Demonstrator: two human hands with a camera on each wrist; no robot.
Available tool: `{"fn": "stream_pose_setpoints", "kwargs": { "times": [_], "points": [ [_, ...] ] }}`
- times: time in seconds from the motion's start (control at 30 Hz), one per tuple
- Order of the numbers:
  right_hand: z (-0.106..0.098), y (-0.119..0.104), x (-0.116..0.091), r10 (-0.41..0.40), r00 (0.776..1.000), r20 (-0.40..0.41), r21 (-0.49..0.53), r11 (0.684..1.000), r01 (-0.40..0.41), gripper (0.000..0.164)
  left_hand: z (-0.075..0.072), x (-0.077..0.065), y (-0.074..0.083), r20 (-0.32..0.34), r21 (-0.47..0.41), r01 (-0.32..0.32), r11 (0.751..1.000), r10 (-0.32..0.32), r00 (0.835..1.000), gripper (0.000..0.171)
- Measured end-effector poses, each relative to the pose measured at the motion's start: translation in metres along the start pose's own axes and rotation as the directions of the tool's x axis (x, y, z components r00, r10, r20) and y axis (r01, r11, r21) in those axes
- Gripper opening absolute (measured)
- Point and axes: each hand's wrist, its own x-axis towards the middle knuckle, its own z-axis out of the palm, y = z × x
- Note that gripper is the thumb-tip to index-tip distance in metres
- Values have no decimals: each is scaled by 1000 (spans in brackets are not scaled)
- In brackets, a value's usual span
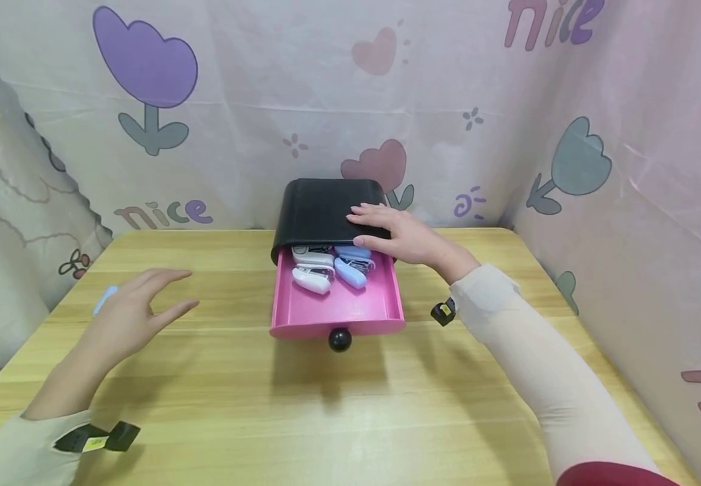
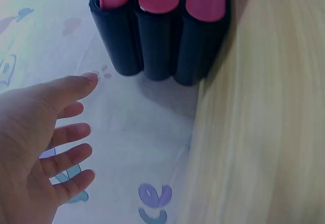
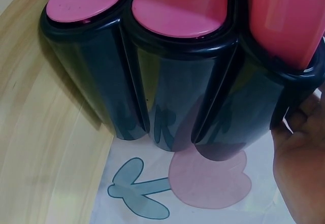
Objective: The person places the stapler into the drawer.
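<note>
A black drawer cabinet (image 1: 320, 212) stands at the back middle of the table, its top pink drawer (image 1: 341, 312) pulled out by a round black knob's (image 1: 340, 339) length and more. Small white staplers (image 1: 312, 280) and light-blue staplers (image 1: 351, 272) lie toward the drawer's back. My right hand (image 1: 405, 235) rests on the cabinet's top right, fingers extended, thumb by the front edge. Over the table at left, my left hand (image 1: 131, 314) is held apart from the cabinet, fingers spread and holding nothing. A light-blue object (image 1: 104, 299) is partly hidden behind it.
Both wrist views show the cabinet's three rounded tiers from the side, the two lower pink drawers (image 3: 183, 10) pushed in. A printed cloth (image 1: 253, 121) hangs close behind the wooden table (image 1: 338, 432) and along its sides. Black devices (image 1: 444, 312) are strapped at both wrists.
</note>
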Motion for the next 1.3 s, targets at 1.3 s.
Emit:
{"fn": "stream_pose_setpoints", "kwargs": {
  "times": [1.3],
  "points": [
    [1, 0, -2, 10, 1000, -4, -4, 1000, -10, 54, 4, -63, -88, 140, 3, 322, 947, -319, 937, 73]
  ]
}}
